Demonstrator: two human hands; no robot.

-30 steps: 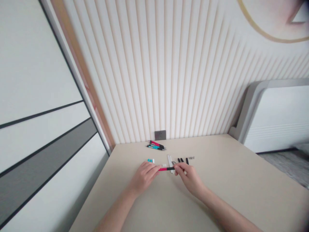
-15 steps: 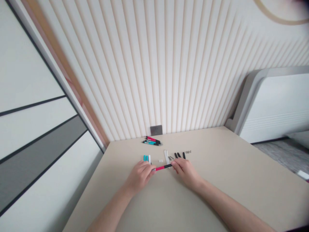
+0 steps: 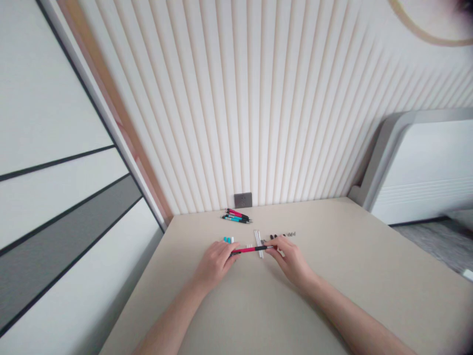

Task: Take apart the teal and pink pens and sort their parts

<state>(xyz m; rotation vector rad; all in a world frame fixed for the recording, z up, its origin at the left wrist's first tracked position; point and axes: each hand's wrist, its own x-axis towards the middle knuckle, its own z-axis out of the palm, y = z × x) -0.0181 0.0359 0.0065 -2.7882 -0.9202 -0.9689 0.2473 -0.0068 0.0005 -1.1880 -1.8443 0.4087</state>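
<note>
A red and black pen [image 3: 251,249] is held level just above the beige table [image 3: 332,276], between both hands. My left hand [image 3: 216,260] pinches its left end, fingers closed. My right hand [image 3: 290,256] pinches its black right end, fingers closed. Behind the pen lie small parts: teal and white barrels [image 3: 229,240], white tubes [image 3: 257,236], black pieces [image 3: 275,236] and tiny metal bits [image 3: 291,233].
A small bunch of finished red, teal and black pens [image 3: 236,217] lies near the wall below a grey socket [image 3: 243,200]. A ribbed wall rises behind the table. A white and grey bed end [image 3: 417,167] stands at the right.
The pen has been lifted slightly and moved back toward the parts. Both hands kept hold of its ends. The view has shifted a little.
</note>
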